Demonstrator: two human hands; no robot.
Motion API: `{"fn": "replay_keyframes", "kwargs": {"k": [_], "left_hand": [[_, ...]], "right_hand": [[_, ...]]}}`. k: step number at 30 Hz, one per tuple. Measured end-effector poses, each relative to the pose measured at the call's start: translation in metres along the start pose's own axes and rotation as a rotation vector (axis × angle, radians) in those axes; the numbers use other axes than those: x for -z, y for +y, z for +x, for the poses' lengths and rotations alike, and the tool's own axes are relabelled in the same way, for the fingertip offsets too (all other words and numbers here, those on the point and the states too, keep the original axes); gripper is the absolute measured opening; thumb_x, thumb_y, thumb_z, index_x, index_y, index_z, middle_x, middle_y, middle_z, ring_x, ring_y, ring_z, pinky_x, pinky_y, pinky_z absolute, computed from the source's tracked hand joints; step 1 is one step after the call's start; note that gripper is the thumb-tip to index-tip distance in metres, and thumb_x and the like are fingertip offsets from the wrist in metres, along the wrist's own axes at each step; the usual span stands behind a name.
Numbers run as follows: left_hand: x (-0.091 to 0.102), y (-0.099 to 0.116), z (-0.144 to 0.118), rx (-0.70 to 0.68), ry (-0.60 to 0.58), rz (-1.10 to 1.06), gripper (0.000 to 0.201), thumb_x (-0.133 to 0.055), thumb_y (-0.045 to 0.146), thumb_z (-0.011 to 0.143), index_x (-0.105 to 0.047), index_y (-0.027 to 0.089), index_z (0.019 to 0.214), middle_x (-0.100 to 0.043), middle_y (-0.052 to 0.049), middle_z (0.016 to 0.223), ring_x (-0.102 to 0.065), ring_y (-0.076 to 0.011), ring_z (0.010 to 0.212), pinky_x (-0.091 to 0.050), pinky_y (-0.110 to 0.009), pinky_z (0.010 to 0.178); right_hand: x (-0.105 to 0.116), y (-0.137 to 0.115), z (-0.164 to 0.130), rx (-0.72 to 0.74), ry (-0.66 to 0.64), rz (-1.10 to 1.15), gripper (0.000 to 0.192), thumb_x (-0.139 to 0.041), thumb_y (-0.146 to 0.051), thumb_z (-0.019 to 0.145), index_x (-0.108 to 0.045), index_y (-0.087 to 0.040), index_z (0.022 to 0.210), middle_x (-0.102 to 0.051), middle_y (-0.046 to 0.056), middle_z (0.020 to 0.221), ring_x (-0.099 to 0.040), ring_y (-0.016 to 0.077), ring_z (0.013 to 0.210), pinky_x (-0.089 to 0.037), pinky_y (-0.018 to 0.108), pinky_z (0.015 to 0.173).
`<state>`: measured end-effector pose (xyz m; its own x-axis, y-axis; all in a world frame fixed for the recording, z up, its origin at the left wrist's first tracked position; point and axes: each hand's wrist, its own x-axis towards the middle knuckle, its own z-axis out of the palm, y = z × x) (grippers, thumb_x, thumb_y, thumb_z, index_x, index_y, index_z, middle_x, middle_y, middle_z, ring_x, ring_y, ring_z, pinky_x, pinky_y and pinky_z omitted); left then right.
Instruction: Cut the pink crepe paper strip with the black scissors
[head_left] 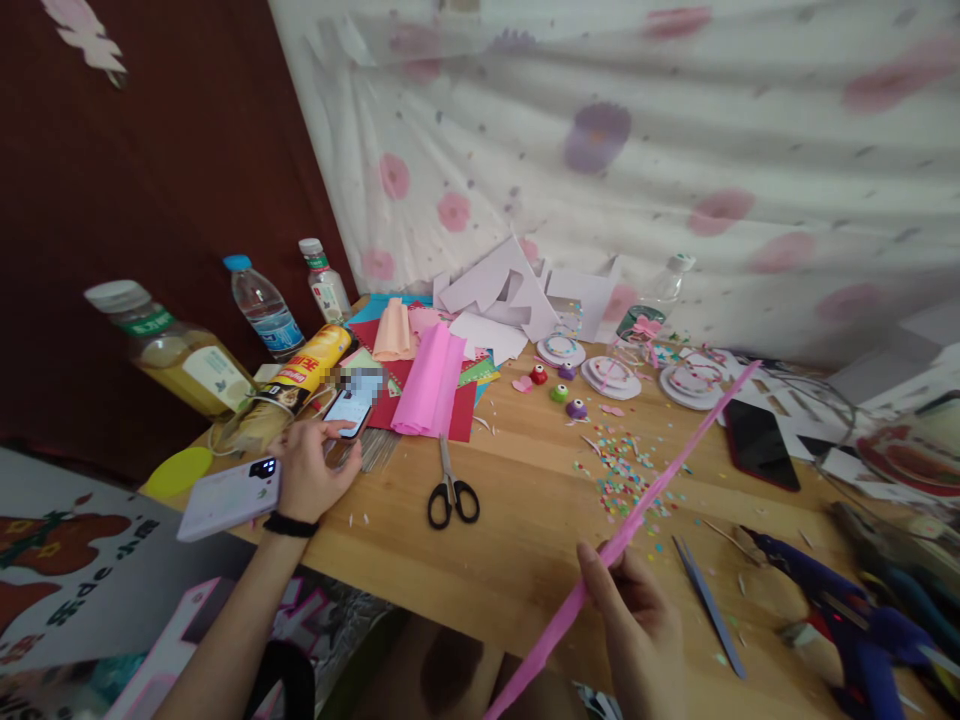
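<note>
My right hand (634, 625) grips a long, narrow pink paper strip (675, 465) near its lower end; the strip runs diagonally up and to the right over the wooden table (525, 520). My left hand (311, 465), with a black band on the wrist, reaches to the table's left side and touches a lit phone (351, 407) with its fingertips. Black-handled scissors (451, 495) lie between my two hands. A folded pink crepe paper roll (431, 383) rests behind the scissors.
Bottles (184, 355) and a snack can (300, 378) crowd the left edge beside a white device (229, 497). White paper pieces, round paper discs (611, 377), small punches and confetti (626, 475) lie at the back. A dark phone (761, 443), tweezers (709, 603) and a blue glue gun (847, 620) sit right.
</note>
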<state>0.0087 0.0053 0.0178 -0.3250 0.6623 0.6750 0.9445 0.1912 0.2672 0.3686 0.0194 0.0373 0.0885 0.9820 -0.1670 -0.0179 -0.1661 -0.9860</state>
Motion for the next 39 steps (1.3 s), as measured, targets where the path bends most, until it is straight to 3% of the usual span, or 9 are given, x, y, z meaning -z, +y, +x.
{"fn": "replay_keyframes", "kwargs": {"k": [11, 17, 23, 35, 39], "left_hand": [[-0.002, 0.000, -0.001, -0.025, -0.037, 0.025, 0.022, -0.060, 0.031, 0.081, -0.046, 0.023, 0.096, -0.074, -0.013, 0.108, -0.060, -0.0332, 0.105, -0.033, -0.048, 0.092], [-0.005, -0.004, -0.002, -0.029, -0.094, 0.042, 0.021, -0.059, 0.033, 0.081, -0.047, 0.023, 0.094, -0.073, -0.012, 0.101, -0.062, -0.0334, 0.099, -0.035, -0.047, 0.087], [-0.005, -0.003, -0.002, -0.018, -0.027, 0.042, 0.030, -0.061, 0.032, 0.080, -0.043, 0.022, 0.102, -0.071, -0.015, 0.117, -0.059, -0.0350, 0.108, -0.033, -0.048, 0.091], [-0.010, -0.007, -0.003, 0.006, -0.118, 0.084, 0.030, -0.060, 0.036, 0.080, -0.046, 0.021, 0.102, -0.071, -0.015, 0.110, -0.058, -0.0366, 0.107, -0.033, -0.049, 0.090], [-0.011, -0.009, -0.003, 0.011, -0.064, 0.062, 0.037, -0.061, 0.036, 0.079, -0.044, 0.020, 0.108, -0.068, -0.017, 0.118, -0.057, -0.0369, 0.111, -0.033, -0.050, 0.092]], "right_hand": [[-0.003, -0.002, 0.000, -0.009, 0.003, 0.000, 0.048, -0.081, -0.061, 0.061, -0.063, -0.017, 0.057, -0.052, -0.001, 0.055, -0.045, 0.0143, 0.056, -0.038, 0.024, 0.050], [-0.003, -0.001, -0.001, 0.003, 0.007, 0.002, 0.047, -0.082, -0.059, 0.062, -0.062, -0.017, 0.057, -0.051, -0.002, 0.055, -0.044, 0.0134, 0.056, -0.037, 0.023, 0.050], [-0.001, 0.003, -0.001, -0.017, 0.020, 0.019, 0.046, -0.082, -0.059, 0.062, -0.063, -0.017, 0.058, -0.053, -0.001, 0.055, -0.045, 0.0138, 0.056, -0.038, 0.022, 0.049], [-0.002, -0.002, -0.002, -0.019, 0.021, 0.030, 0.047, -0.083, -0.059, 0.060, -0.064, -0.016, 0.058, -0.053, -0.002, 0.056, -0.046, 0.0133, 0.056, -0.039, 0.022, 0.049], [-0.004, -0.003, -0.003, -0.026, 0.025, 0.044, 0.046, -0.083, -0.059, 0.060, -0.065, -0.016, 0.060, -0.055, -0.001, 0.057, -0.047, 0.0137, 0.057, -0.040, 0.022, 0.051]]}}
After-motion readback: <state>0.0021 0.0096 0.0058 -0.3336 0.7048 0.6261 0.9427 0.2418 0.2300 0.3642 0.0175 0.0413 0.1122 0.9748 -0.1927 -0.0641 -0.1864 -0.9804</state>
